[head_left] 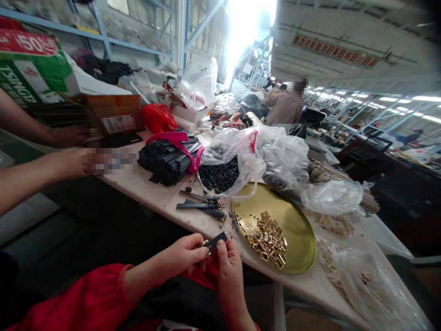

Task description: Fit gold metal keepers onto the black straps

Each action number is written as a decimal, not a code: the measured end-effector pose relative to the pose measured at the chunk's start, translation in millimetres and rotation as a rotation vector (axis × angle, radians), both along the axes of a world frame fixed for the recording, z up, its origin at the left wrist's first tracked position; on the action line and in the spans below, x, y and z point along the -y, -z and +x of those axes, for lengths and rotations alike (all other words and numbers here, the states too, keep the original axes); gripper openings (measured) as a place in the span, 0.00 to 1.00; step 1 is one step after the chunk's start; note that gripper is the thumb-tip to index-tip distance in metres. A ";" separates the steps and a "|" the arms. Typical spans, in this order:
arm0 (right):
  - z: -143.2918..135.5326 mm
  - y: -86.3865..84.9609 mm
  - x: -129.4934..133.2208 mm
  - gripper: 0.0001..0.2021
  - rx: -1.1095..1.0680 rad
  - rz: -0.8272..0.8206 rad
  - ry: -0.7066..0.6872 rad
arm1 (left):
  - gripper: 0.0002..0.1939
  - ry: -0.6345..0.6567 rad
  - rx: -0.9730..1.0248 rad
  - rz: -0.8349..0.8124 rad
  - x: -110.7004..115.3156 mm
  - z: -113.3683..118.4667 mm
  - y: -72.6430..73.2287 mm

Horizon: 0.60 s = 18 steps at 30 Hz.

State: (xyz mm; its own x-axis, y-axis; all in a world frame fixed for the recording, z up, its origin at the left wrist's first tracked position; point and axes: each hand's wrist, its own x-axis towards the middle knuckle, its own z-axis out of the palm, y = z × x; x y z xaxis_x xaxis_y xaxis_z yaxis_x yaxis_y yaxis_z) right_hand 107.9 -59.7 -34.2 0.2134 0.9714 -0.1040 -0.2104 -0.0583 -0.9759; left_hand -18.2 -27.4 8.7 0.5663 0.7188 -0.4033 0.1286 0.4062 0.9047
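A short black strap (217,239) with a gold buckle at one end is held between my hands in front of the table edge. My left hand (186,253) pinches it at the buckle end. Thumb and fingers of my right hand (228,262) grip the strap's other part. Just beyond, several black straps with gold buckles (201,207) lie on the table. To the right, a round gold-coloured tray (299,239) bears a heap of gold buckles (270,239). Behind it, an open plastic bag (251,168) contains small black loops (220,177).
A bundle of black straps (167,158) is tied with pink ribbon (195,161). Another person's hand (74,161) rests at the left, near a cardboard box (113,112) and red bag (159,118). Clear plastic bags (375,280) cover the table's right end. A person (284,105) sits farther back.
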 end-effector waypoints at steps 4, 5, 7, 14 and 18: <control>3.4 2.2 4.5 0.12 0.288 0.056 0.068 | 0.18 -0.014 0.008 -0.054 -0.4 1.4 6.1; 5.4 3.1 6.2 0.11 0.395 0.115 0.089 | 0.17 -0.013 0.011 -0.060 -0.5 1.8 7.1; 10.6 5.0 8.0 0.08 0.552 0.241 0.071 | 0.16 -0.022 -0.023 -0.018 -0.7 2.2 7.1; 20.3 15.2 -8.4 0.08 0.147 -0.068 -0.214 | 0.13 0.081 -0.242 0.218 -10.6 -2.0 8.6; 20.3 14.4 -22.7 0.11 0.152 -0.053 -0.242 | 0.15 0.005 -0.185 0.120 -29.0 -1.4 26.0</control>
State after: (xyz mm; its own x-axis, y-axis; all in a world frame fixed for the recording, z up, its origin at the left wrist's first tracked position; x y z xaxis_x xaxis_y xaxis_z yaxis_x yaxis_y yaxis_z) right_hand 128.2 -36.9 -48.6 -0.0064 0.9900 -0.1408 -0.0360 -0.1410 -0.9894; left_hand -19.6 1.6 -17.3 0.4946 0.7653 -0.4120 0.2986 0.2955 0.9075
